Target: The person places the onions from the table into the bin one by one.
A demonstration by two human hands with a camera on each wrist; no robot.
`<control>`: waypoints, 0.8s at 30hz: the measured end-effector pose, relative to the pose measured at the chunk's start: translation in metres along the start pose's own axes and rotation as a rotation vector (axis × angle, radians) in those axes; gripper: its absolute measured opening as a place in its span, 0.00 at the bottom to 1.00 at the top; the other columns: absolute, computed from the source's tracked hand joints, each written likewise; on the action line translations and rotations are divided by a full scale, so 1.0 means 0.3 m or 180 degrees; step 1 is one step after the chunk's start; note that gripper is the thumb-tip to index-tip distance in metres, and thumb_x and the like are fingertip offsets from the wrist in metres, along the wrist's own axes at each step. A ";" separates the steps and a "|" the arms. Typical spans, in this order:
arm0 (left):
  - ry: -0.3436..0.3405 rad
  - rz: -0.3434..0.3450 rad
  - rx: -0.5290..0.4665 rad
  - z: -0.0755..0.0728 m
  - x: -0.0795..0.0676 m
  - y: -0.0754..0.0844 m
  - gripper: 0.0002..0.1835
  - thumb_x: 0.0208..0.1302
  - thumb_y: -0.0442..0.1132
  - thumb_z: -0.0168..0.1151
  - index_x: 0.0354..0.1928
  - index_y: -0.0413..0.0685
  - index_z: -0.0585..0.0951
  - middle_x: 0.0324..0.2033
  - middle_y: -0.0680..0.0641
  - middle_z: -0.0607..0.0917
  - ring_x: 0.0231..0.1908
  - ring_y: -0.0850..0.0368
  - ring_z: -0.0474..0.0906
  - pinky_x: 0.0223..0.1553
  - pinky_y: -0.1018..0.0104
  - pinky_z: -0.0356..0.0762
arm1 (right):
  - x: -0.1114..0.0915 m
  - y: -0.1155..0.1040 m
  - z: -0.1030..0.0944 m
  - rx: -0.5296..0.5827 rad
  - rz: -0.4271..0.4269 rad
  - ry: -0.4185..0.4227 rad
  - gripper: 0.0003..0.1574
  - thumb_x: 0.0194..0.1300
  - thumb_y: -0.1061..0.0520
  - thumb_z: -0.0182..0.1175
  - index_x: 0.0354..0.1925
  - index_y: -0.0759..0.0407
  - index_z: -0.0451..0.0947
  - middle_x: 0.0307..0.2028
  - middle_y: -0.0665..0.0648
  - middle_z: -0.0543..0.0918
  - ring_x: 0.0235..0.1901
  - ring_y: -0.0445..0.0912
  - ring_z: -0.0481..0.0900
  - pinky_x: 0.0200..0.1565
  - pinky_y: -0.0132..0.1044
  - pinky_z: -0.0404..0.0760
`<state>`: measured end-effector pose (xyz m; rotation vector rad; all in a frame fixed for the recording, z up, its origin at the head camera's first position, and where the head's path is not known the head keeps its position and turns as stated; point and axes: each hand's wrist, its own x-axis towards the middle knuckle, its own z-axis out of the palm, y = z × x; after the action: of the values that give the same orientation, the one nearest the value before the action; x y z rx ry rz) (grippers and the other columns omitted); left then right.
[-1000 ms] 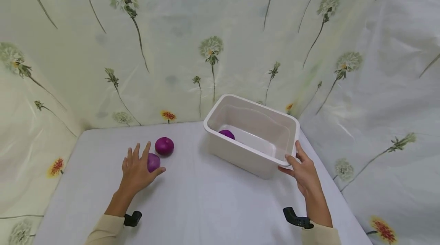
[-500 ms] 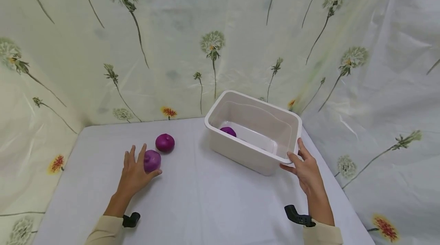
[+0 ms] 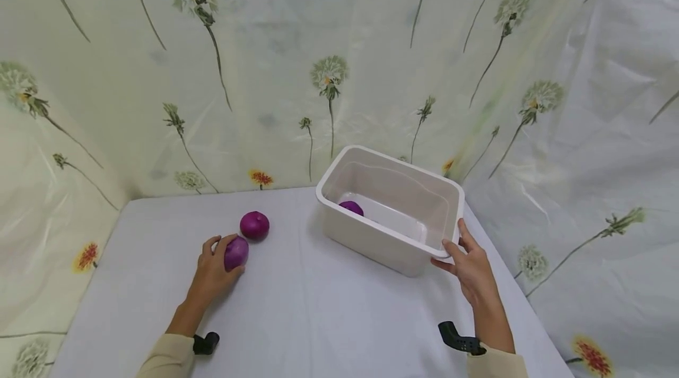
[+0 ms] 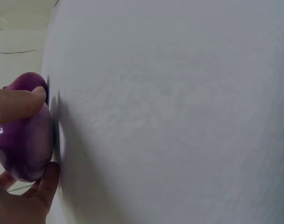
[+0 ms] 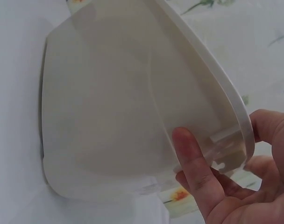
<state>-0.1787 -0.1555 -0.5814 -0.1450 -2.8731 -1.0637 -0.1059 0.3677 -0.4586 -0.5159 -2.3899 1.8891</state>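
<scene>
With thumb and fingers curled round it, my left hand (image 3: 209, 269) holds a purple onion (image 3: 237, 252) at the left of the table. The left wrist view shows this onion (image 4: 27, 144) between thumb and fingers, close against the tabletop. A second purple onion (image 3: 254, 225) lies just behind it. My right hand (image 3: 472, 269) grips the near right corner of the white plastic bin (image 3: 371, 241), its rim between thumb and fingers. Inside the bin, at the left end, lies another purple onion (image 3: 351, 207), partly hidden by the near wall.
A white cloth covers the table (image 3: 318, 319). Flower-printed sheeting (image 3: 265, 71) rises behind the table and along both sides. The bin stands at the back right, angled, near the rear sheeting. A black wrist strap (image 3: 458, 339) sits on each arm.
The left hand's spread fingers have closed round the nearer onion. My right hand keeps its hold on the bin, which has hardly moved. The head view shifts slightly.
</scene>
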 end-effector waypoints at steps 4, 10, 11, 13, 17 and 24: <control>0.0019 -0.0048 -0.0027 0.007 -0.009 -0.007 0.43 0.56 0.39 0.75 0.71 0.56 0.62 0.67 0.30 0.58 0.62 0.24 0.66 0.58 0.28 0.71 | -0.002 0.010 0.005 -0.0005 -0.0001 0.0023 0.48 0.75 0.44 0.54 0.76 0.25 0.34 0.79 0.61 0.49 0.67 0.58 0.70 0.52 0.49 0.84; -0.0058 -0.0221 -0.0124 -0.003 -0.024 -0.005 0.43 0.58 0.40 0.73 0.73 0.55 0.60 0.67 0.30 0.56 0.63 0.24 0.64 0.59 0.28 0.69 | -0.005 0.012 0.009 0.0045 -0.0021 0.0011 0.48 0.75 0.44 0.54 0.77 0.26 0.34 0.79 0.62 0.49 0.70 0.64 0.66 0.52 0.49 0.84; -0.0069 -0.0256 -0.0152 -0.004 -0.026 -0.004 0.43 0.58 0.40 0.72 0.73 0.55 0.60 0.67 0.30 0.55 0.63 0.24 0.64 0.60 0.28 0.69 | -0.005 0.012 0.009 0.0052 -0.0029 0.0009 0.48 0.75 0.44 0.54 0.77 0.27 0.34 0.79 0.62 0.49 0.70 0.64 0.66 0.51 0.49 0.84; -0.0068 -0.0310 -0.0200 -0.007 -0.029 -0.005 0.43 0.58 0.41 0.72 0.73 0.55 0.60 0.68 0.30 0.55 0.63 0.24 0.64 0.60 0.28 0.68 | -0.004 0.012 0.011 0.0058 -0.0050 0.0009 0.48 0.75 0.44 0.55 0.77 0.27 0.34 0.79 0.62 0.48 0.70 0.64 0.66 0.51 0.49 0.84; -0.0013 -0.0311 -0.0201 -0.021 -0.025 0.007 0.43 0.58 0.41 0.71 0.73 0.54 0.60 0.68 0.31 0.55 0.63 0.24 0.65 0.60 0.29 0.68 | 0.000 0.013 0.007 0.0037 -0.0090 0.0016 0.49 0.74 0.43 0.55 0.78 0.29 0.35 0.78 0.64 0.50 0.68 0.63 0.68 0.50 0.49 0.85; 0.0054 -0.0187 -0.0301 -0.096 0.033 0.081 0.42 0.61 0.42 0.70 0.74 0.53 0.59 0.67 0.30 0.55 0.63 0.25 0.66 0.60 0.29 0.69 | -0.003 0.008 0.001 0.0032 -0.0114 0.0016 0.49 0.73 0.41 0.55 0.77 0.26 0.35 0.79 0.62 0.48 0.68 0.63 0.69 0.51 0.49 0.84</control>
<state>-0.1847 -0.1553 -0.5430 -0.0568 -2.8295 -1.2057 -0.1047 0.3678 -0.4608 -0.4733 -2.3687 1.8821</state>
